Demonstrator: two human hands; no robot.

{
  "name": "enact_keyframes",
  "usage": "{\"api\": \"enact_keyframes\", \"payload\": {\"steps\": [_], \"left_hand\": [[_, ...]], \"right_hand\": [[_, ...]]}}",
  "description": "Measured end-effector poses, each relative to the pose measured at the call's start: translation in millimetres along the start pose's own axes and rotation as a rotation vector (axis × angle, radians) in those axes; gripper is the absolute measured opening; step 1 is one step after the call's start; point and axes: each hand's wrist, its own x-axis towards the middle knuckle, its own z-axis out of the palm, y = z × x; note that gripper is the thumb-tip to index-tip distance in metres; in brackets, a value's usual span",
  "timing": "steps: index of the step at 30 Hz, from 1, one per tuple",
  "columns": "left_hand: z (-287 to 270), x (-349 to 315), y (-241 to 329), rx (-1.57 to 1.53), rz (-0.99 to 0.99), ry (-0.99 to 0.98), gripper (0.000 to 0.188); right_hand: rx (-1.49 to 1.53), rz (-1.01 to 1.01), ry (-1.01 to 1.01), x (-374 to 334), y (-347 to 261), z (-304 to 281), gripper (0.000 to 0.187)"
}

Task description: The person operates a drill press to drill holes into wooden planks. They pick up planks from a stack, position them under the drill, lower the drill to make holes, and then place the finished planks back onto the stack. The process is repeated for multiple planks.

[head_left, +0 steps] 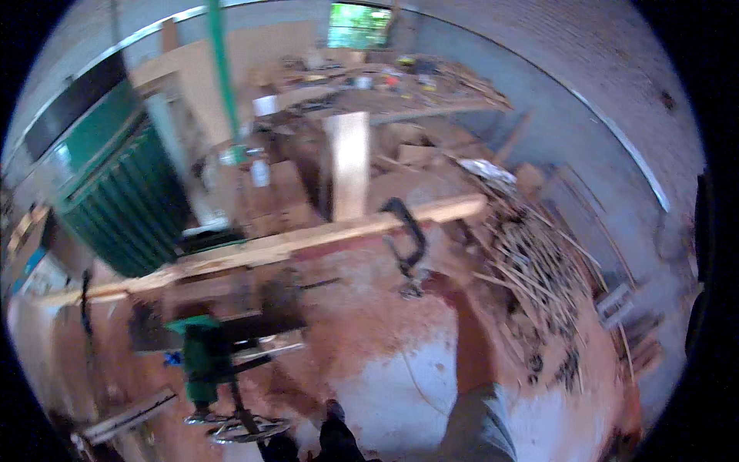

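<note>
My right arm reaches up from the lower edge, and my right hand [437,285] is at the lower, screw end of a dark C-clamp [416,235]. The fingers look closed around the screw end, though blur softens them. The clamp's upper jaw sits over a long pale wooden beam [346,233], which runs across the view from left to right. Under the beam's left half stands a green machine with a metal handwheel [250,428]. My left hand does not show.
A large green ribbed machine [127,204] stands at left. An upright pale board [350,165] rises behind the beam. A cluttered workbench [454,108] lines the back. Wood offcuts and sticks [539,266] are heaped on the right. Sawdust covers the floor; dark shoes [336,431] show below.
</note>
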Motion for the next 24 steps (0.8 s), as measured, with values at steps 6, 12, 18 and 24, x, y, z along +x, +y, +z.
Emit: {"api": "enact_keyframes", "payload": {"steps": [6,12,18,24], "left_hand": [[-29,-18,10,0.016,-0.034,-0.061,0.046],[-24,-38,13,0.033,0.023,0.007,0.041],[-45,-22,6,0.021,0.05,0.007,0.037],[-59,-19,6,-0.025,0.008,-0.067,0.035]], "right_hand": [[-0.235,-0.005,-0.086,23,-18,7,0.041],[-0.031,-0.165,-0.024,-34,-122,39,0.024],[-0.171,-0.087,0.023,-71,-213,42,0.015],[0.121,-0.004,-0.136,-53,-221,141,0.021]]}}
